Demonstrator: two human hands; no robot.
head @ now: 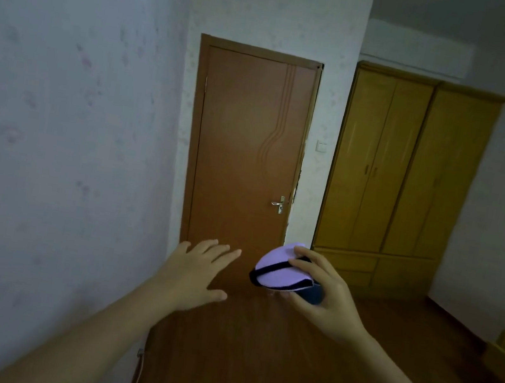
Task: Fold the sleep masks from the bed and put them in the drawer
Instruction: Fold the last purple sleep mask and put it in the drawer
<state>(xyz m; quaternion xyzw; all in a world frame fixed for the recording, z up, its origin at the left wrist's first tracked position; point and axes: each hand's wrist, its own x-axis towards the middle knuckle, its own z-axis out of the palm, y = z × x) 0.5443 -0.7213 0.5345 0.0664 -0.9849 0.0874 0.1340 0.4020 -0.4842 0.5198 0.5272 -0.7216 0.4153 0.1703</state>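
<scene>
Pale patterned wall point(55, 125) at 9 o'clock. Yellow wardrobe point(393, 181) at 2 o'clock, brown door point(243, 156) at 12, shut. Dark wood floor point(250, 358) at 6 o'clock. Left hand point(197, 272) held out flat, fingers spread, holding nothing. Right hand point(323, 297) just past 3 o'clock of it, curled around folded lilac sleep mask point(278, 271), black strap across top, held in the air.

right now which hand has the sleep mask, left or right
The right hand has it: its fingers curl round the folded lilac sleep mask with the black strap. The left hand is spread open and holds nothing.
</scene>
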